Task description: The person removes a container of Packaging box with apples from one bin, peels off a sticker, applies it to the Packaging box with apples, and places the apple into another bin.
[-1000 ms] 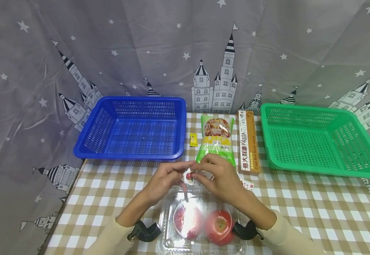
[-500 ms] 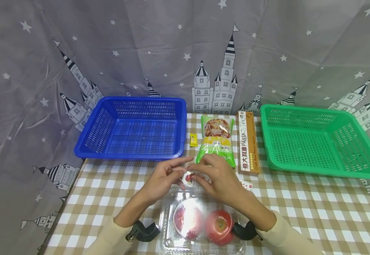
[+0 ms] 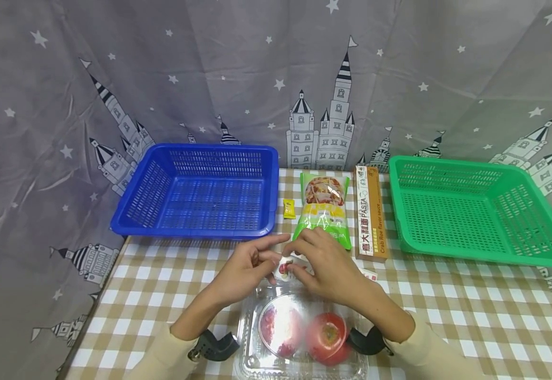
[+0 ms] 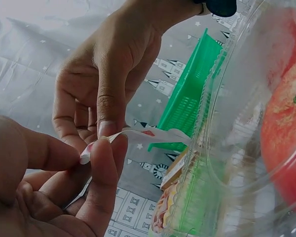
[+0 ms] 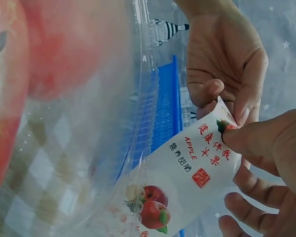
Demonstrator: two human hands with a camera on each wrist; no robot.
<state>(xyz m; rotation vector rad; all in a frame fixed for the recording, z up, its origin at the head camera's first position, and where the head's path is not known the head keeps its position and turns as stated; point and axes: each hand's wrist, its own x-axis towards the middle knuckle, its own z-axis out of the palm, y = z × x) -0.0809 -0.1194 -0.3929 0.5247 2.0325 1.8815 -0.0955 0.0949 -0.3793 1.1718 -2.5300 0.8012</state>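
A white paper label (image 5: 187,177) printed with red apples and lettering stands up off the far side of a clear plastic box (image 3: 252,316). Two red apples (image 3: 329,338) show through the lid. Over the box's far edge, my left hand (image 3: 243,268) pinches the label's loose corner between thumb and a finger, its index finger extended in the head view. My right hand (image 3: 325,264) pinches the same end from the other side, its thumb lying on the printed face in the right wrist view. Fingers partly hide the label from the head camera.
Behind the hands lie a green food packet (image 3: 324,206), a small yellow packet (image 3: 289,209) and a long pasta box (image 3: 372,214). A blue basket (image 3: 195,232) stands at the left, a green basket (image 3: 485,253) at the right. A checked cloth (image 3: 161,301) covers the table.
The label's loose end has turned and shifted slightly right and down between the fingers. My left fingers have curled in more below the index finger. The box and the baskets stay put.
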